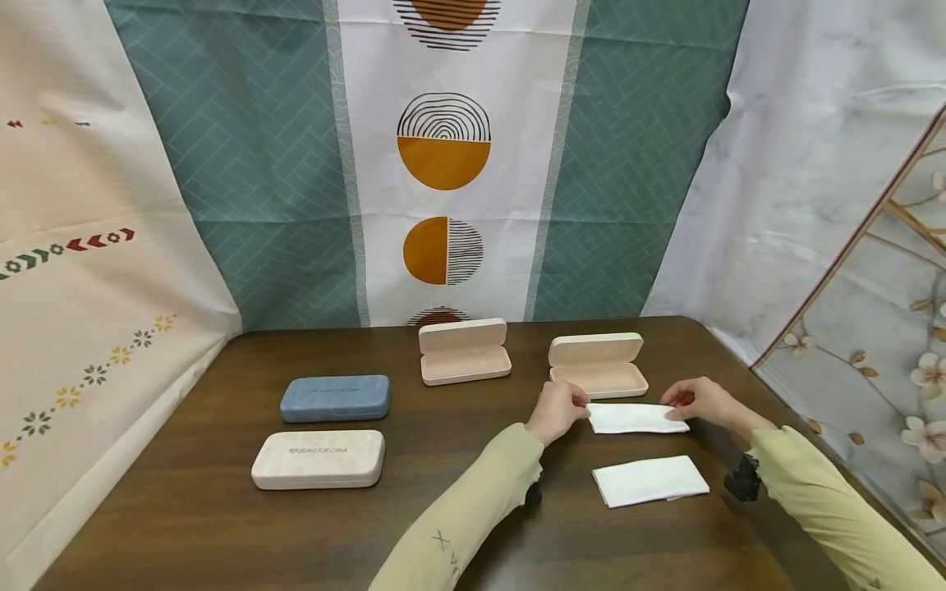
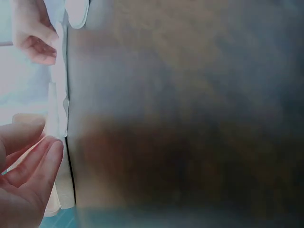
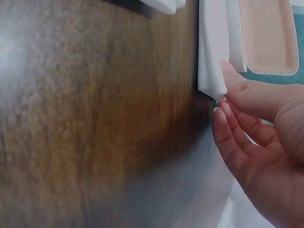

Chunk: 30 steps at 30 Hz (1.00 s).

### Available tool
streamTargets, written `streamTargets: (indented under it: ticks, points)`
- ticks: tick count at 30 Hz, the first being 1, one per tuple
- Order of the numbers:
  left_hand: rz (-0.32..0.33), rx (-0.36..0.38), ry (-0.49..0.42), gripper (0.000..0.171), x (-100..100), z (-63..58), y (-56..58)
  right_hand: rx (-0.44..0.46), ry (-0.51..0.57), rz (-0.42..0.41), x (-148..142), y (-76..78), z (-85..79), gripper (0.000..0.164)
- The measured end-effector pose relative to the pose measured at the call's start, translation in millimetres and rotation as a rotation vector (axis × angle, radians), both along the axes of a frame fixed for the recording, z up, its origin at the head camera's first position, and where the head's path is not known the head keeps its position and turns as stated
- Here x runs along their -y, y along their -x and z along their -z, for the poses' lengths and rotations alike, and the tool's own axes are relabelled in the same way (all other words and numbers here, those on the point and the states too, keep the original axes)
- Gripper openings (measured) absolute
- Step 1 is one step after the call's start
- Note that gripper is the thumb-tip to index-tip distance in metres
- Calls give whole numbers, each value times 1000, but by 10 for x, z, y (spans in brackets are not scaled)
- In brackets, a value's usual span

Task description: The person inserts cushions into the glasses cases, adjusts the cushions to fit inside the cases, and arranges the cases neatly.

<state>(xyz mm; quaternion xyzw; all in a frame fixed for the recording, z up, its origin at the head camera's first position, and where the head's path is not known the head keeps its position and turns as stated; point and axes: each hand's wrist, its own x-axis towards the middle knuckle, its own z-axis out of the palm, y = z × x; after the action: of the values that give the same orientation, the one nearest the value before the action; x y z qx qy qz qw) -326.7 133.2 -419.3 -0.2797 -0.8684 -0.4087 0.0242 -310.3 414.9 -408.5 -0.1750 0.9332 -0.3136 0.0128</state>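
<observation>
In the head view a narrow folded white cloth [image 1: 636, 418] is stretched between the two hands, just in front of an open glasses case [image 1: 600, 381]. My left hand [image 1: 556, 410] pinches its left end between thumb and fingers. At the opposite end my right hand [image 1: 709, 403] pinches the corner; the right wrist view shows the thumb [image 3: 242, 90] on top of the cloth [image 3: 213, 47] and fingertips beneath. Nearer to me lies a second folded white cloth [image 1: 650, 480], flat on the table and untouched.
Another open glasses case [image 1: 464, 353] stands at the back middle. On the left lie a closed blue case [image 1: 335, 399] and a closed white case [image 1: 319, 460]. The brown table [image 1: 443, 443] ends at hanging curtains [image 1: 628, 164] behind.
</observation>
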Motion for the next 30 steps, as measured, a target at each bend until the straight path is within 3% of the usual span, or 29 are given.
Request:
streamTargets:
  ticks: [7, 14, 23, 30]
  points:
    - [45, -13, 75, 7, -38, 0, 18, 1, -19, -49, 31, 23, 15, 23]
    - [17, 20, 93, 6, -73, -1, 28, 72, 9, -84, 57, 59, 2, 19]
    - [-77, -8, 186, 18, -78, 13, 6, 71, 37, -121, 75, 88, 23, 20]
    - [-83, 23, 194, 20, -80, 14, 5, 67, 42, -114, 63, 90, 32, 19]
